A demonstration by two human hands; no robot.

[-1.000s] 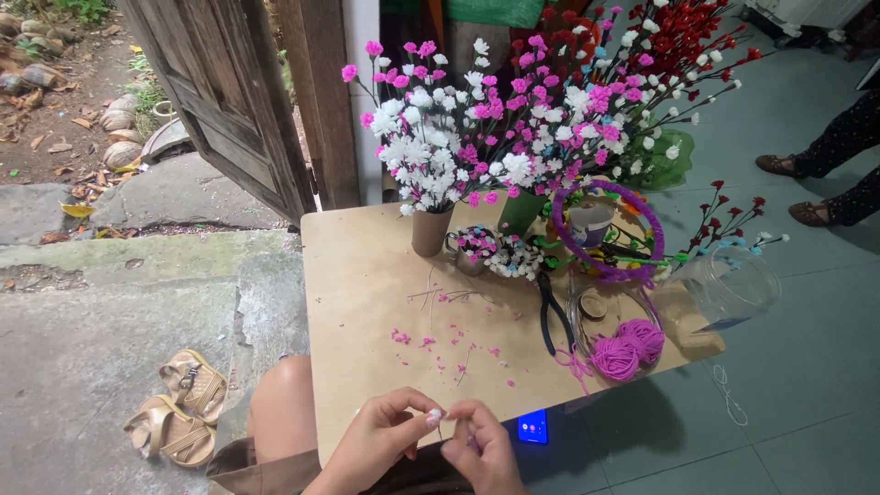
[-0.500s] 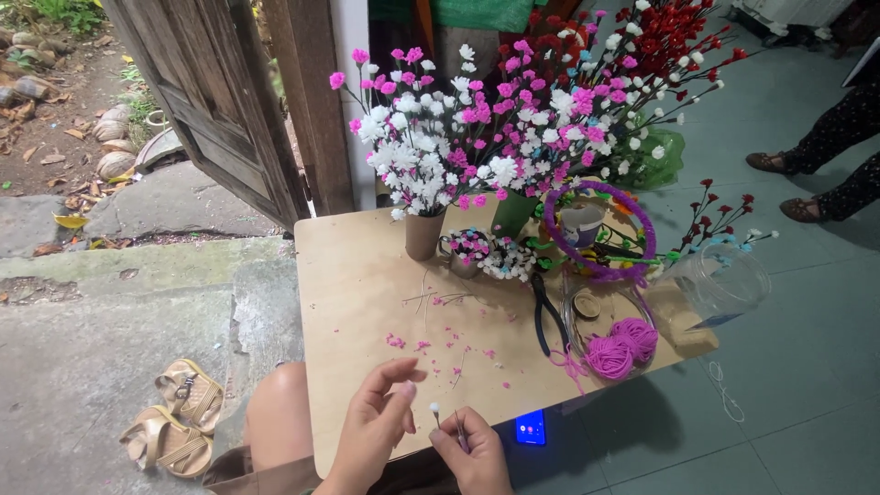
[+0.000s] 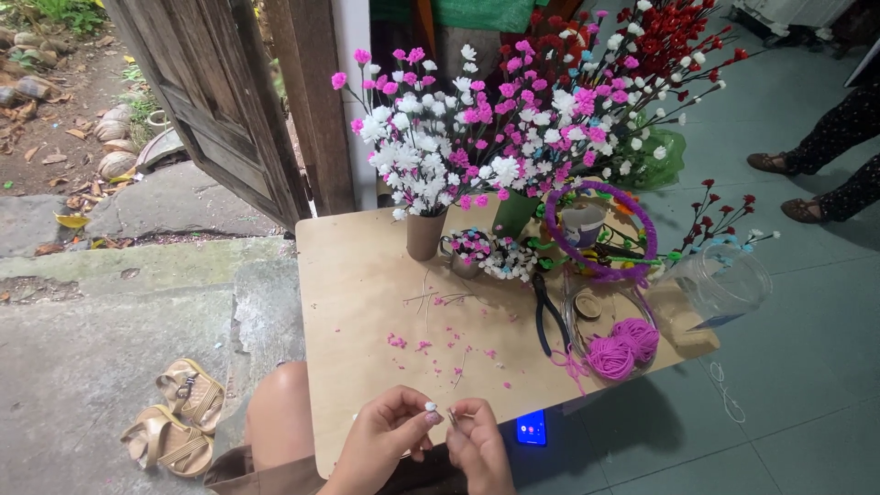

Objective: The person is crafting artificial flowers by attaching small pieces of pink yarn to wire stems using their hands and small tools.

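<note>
My left hand [image 3: 380, 440] and my right hand [image 3: 478, 447] meet at the near edge of a low wooden table [image 3: 367, 293]. Between their fingertips they pinch a tiny white flower piece [image 3: 431, 406] on a thin wire. Small pink petals and wire bits [image 3: 440, 344] lie scattered on the tabletop just beyond the hands. Black pliers [image 3: 547, 316] rest to the right of them.
Vases of pink, white and red bead flowers [image 3: 477, 147] stand at the table's back. A purple-wrapped ring [image 3: 600, 229], pink yarn balls [image 3: 621, 344], a clear jar [image 3: 724, 280] and a phone [image 3: 532, 427] sit right. Sandals [image 3: 174, 417] lie left. Another person's feet [image 3: 797, 188] are far right.
My hands have drawn closer together at the table edge, with the white piece now pinched between both. The view has shifted slightly.
</note>
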